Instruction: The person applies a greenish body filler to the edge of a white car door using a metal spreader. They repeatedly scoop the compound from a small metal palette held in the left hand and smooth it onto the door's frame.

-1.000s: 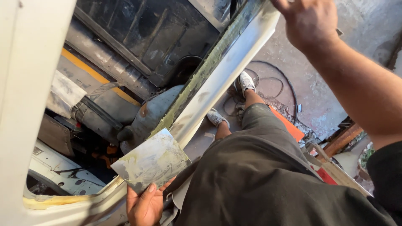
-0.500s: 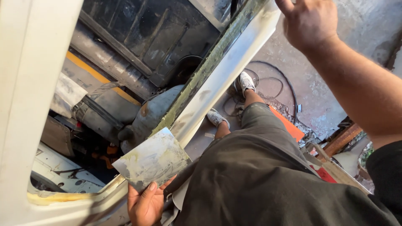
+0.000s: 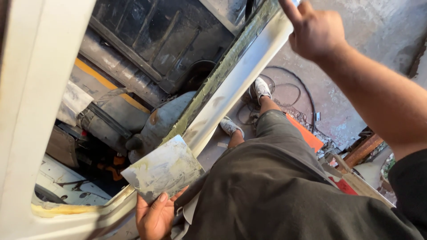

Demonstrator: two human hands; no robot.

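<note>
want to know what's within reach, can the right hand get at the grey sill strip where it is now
Probably yes: the right hand is already up at the top end of the grey sill strip, fingers against its edge, with nothing between them. The left hand holds the metal plate.

Left hand (image 3: pixel 155 218) cut off by bottom edge, fingers hidden behind metal sheet (image 3: pixel 163 168). Right hand (image 3: pixel 313 31) fingertips clipped at top edge. Dark clutter inside car body opening (image 3: pixel 102 155) indistinct, perhaps cables.

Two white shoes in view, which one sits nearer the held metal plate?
The lower white shoe, just right of the long pale sill, is nearer the metal plate gripped by the left hand. The other white shoe lies farther up, by the cable loops.
</note>
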